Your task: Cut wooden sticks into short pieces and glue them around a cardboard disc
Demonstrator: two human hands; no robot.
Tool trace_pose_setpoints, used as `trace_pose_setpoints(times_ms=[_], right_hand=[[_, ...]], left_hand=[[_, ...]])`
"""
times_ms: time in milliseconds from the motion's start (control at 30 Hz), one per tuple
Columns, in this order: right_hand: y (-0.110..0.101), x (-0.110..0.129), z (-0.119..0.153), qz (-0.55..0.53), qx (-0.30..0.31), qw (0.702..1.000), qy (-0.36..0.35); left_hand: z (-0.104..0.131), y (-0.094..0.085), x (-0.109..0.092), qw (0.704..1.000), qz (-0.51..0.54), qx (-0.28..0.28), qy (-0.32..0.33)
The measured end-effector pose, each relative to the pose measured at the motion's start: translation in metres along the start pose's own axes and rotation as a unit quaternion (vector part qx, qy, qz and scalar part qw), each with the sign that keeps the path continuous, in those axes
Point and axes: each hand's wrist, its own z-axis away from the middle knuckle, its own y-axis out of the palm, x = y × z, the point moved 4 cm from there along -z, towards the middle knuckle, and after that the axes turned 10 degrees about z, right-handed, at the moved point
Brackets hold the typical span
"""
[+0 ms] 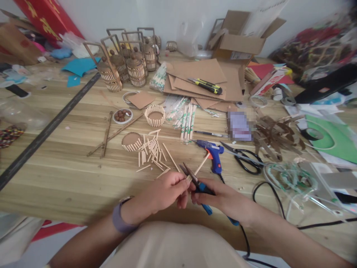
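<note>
My left hand (174, 188) pinches a thin wooden stick (202, 165) near the front edge of the table. In my right hand (216, 193) is a pair of pliers-like cutters (192, 175) with blue handles, and their dark jaws cross the stick close to my left fingertips. Short cut sticks (152, 149) lie scattered just beyond my hands. Behind them sit a round cardboard base partly edged with sticks (132, 142) and another ringed all round with sticks (155, 115). A blue glue gun (213, 150) rests past the cutters, its cord running toward me.
Black scissors (247, 160) lie right of the glue gun. Wrapped chopsticks (188, 121), a bowl of brown beads (122, 116) and cardboard sheets (200, 74) with a utility knife (208, 86) lie farther back. Several handled stick baskets (136, 72) stand at the back left.
</note>
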Motion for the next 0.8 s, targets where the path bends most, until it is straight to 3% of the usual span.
trace_pose_setpoints(times_ms=[267, 433, 600, 700, 800], right_hand=[[0.007, -0.008, -0.001, -0.034, 0.017, 0.999, 0.039], [0.007, -0.009, -0.004, -0.01, 0.01, 1.0, 0.023], [-0.002, -0.012, 0.003, 0.025, -0.002, 1.0, -0.004], [-0.012, -0.018, 0.01, 0.123, -0.102, 0.987, 0.02], [-0.023, -0.008, 0.014, 0.24, -0.278, 0.927, -0.073]], left_hand=[[0.002, -0.002, 0.0, 1.0, -0.027, -0.002, 0.012], [0.001, -0.001, 0.002, 1.0, -0.016, -0.008, -0.001], [0.004, -0.017, 0.001, 0.998, -0.004, -0.054, 0.035], [0.004, -0.03, 0.004, 0.994, -0.014, -0.089, 0.066], [0.001, -0.03, 0.008, 0.993, -0.066, -0.078, 0.056]])
